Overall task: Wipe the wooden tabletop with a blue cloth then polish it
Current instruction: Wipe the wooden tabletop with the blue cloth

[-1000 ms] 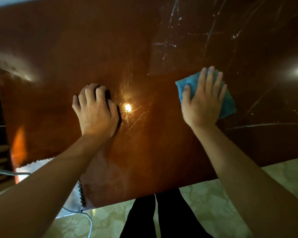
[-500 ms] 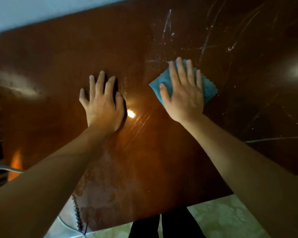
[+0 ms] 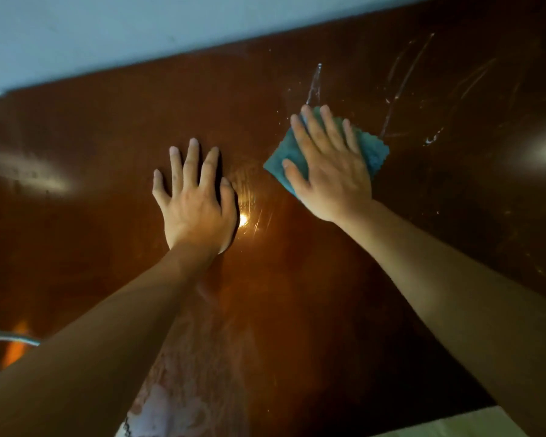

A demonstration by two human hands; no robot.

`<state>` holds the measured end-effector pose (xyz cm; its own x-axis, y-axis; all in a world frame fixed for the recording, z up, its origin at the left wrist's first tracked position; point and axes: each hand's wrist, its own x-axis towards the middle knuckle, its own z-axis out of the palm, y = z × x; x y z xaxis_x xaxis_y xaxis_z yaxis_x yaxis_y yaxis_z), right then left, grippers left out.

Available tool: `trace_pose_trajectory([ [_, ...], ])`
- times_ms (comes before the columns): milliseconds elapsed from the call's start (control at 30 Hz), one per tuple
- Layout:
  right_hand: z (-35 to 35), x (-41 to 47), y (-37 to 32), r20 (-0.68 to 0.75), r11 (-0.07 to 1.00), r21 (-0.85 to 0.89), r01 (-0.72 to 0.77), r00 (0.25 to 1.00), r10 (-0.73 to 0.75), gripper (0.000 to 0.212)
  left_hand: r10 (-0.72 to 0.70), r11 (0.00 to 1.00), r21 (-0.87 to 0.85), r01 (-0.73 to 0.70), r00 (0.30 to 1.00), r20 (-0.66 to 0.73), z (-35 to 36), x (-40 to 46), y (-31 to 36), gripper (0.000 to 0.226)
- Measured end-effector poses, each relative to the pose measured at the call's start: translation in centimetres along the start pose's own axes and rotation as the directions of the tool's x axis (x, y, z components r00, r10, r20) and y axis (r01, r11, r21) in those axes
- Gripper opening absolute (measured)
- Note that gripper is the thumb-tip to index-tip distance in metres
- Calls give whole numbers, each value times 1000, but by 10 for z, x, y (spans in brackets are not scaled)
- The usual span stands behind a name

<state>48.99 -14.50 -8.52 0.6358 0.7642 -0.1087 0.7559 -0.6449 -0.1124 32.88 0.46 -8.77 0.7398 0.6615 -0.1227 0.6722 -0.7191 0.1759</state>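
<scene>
A blue cloth, folded small with a scalloped edge showing at its right side, is being pressed flat against the glossy reddish-brown wooden table by the right hand, whose fingers are being kept straight and slightly spread over it. The left hand is being laid flat on the bare wood just beside it, fingers extended and holding nothing. Pale streaks are being shown on the table beyond the cloth, near the light wall.

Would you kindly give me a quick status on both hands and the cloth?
Left hand flat on tabletop, fingers spread. Right hand pressing blue cloth flat. White streaks beyond cloth. Nothing blocking.
</scene>
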Motion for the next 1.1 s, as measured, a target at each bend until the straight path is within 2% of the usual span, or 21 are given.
trace_pose_trajectory([
  [133, 8, -22, -17, -50, 1000, 14, 25, 998, -24, 72, 2, 1000, -1, -3, 1000, -12, 2, 0, 0, 57],
  [267, 21, -76, -44, -42, 975, 36, 219, 975, -217, 70, 9, 1000, 6, -9, 1000, -20, 3, 0, -1, 57],
  [400, 14, -42, -21, 21, 931, -9, 365, 931, -365, 70, 3, 1000, -5, -3, 1000, -9, 0, 0, 2, 57],
  [533, -3, 41, -3, 26, 980, -45, 193, 981, -192, 71, -1, 1000, -17, 1, 1000, -19, -1, -1, 2, 56],
  [600, -4, 53, -7, 16, 986, -52, 161, 987, -160, 72, -2, 1000, -24, 2, 1000, -26, -1, -1, 3, 56],
  [667, -1, 35, -13, 8, 971, -40, 234, 972, -234, 72, -8, 999, -31, 7, 1000, -23, 0, -1, 3, 56],
  [800, 10, -33, -21, 51, 883, -28, 468, 883, -466, 71, -1, 999, -33, -1, 999, -38, 1, -1, 3, 56],
  [867, 7, -26, -14, 65, 849, -22, 529, 848, -527, 71, 5, 1000, -31, -6, 999, -45, 1, -1, 3, 56],
  [967, -3, 30, -1, 39, 884, -7, 467, 884, -466, 70, -3, 999, -39, 2, 999, -41, 2, 0, 2, 56],
  [1033, -14, 78, 9, 7, 955, -8, 295, 955, -295, 69, 4, 999, -36, -5, 999, -47, 3, -1, 1, 56],
  [1100, -19, 103, 7, -20, 988, -45, 149, 989, -150, 69, 16, 999, -32, -18, 998, -58, 4, -1, 1, 55],
])
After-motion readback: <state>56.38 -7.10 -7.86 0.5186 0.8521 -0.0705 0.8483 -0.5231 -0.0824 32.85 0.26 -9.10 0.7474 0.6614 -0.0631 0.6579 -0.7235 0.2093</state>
